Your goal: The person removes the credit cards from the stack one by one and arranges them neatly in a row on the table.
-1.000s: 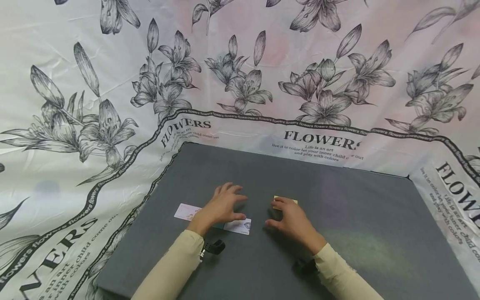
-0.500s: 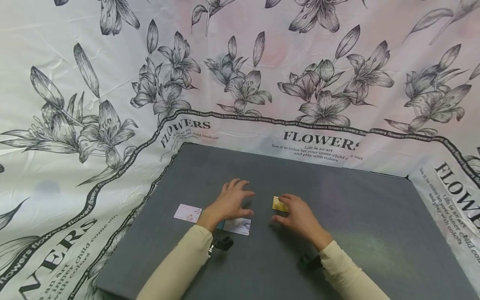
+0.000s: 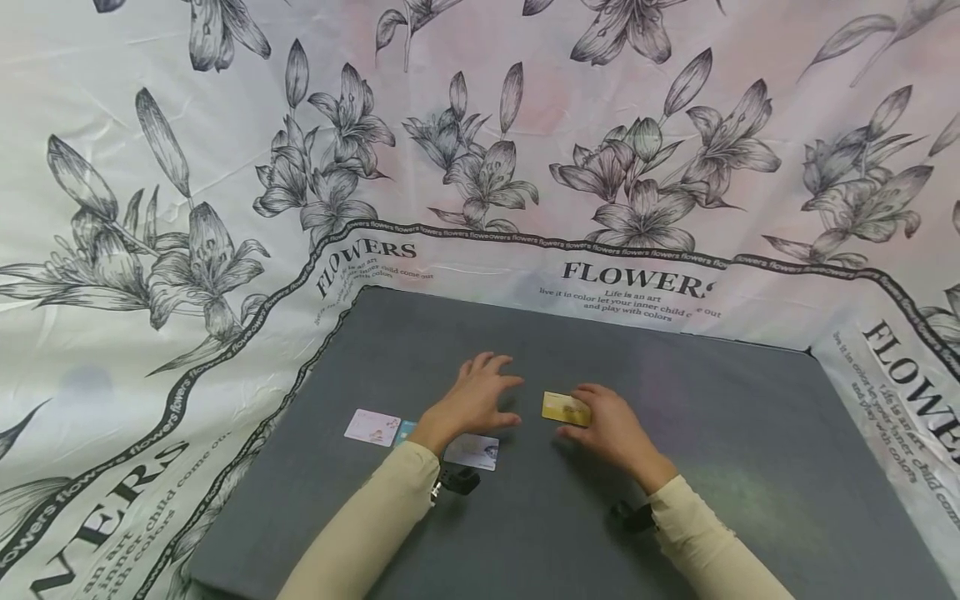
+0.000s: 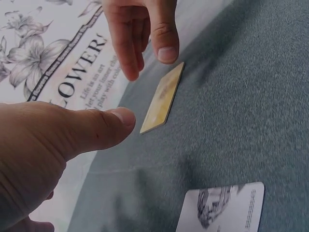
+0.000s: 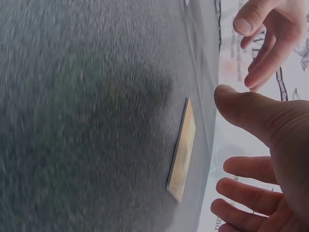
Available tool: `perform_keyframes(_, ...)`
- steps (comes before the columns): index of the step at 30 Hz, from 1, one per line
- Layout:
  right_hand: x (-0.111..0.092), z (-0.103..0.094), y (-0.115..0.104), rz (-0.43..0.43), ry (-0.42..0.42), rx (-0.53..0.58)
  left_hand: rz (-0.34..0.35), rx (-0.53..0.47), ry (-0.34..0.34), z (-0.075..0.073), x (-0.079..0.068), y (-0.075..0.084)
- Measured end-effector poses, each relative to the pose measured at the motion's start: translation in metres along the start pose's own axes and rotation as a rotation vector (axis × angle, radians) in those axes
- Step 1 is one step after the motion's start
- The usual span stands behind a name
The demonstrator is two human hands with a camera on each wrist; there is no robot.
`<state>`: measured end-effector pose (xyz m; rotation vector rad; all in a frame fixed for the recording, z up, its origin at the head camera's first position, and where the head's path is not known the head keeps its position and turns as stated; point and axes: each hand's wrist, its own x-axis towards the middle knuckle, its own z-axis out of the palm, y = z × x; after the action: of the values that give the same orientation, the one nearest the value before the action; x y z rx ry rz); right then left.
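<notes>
A gold card (image 3: 562,407) lies flat on the grey table. My right hand (image 3: 611,417) is over its right end, thumb and fingers spread. The right wrist view shows a gap between those fingers and the gold card (image 5: 182,152). To the left of that card hovers my left hand (image 3: 477,398), fingers spread and holding nothing; its thumb (image 4: 104,126) points toward the gold card. Under the left forearm a row of cards lies on the table: a pale pink card (image 3: 371,427), a teal card (image 3: 405,431) partly hidden by the wrist, and a white card (image 3: 471,452).
The grey table (image 3: 712,467) runs back to a white curtain (image 3: 495,275) printed with flowers and lettering, which also closes in the left and right sides. Dark wrist camera mounts (image 3: 459,481) hang below both wrists.
The left hand has moved right and slightly away from the body, uncovering more of the card row. The right hand has drifted right, leaving more of the gold card showing. The cards have stayed put.
</notes>
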<state>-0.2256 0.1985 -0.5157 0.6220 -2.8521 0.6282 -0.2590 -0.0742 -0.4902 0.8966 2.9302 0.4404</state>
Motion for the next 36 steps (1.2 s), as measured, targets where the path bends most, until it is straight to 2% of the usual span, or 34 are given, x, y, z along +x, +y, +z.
perform_keyframes(14, 0.001, -0.013, 0.021, 0.012, -0.029, -0.028, -0.002, 0.004, -0.045, 0.009, 0.019, 0.013)
perform_keyframes(22, 0.003, -0.013, 0.028, 0.027, -0.058, -0.027, 0.006, 0.012, -0.063, 0.014, 0.030, 0.020)
perform_keyframes(36, 0.005, -0.012, 0.040, 0.021, -0.112, 0.000, 0.018, 0.014, -0.073, 0.031, 0.046, 0.023)
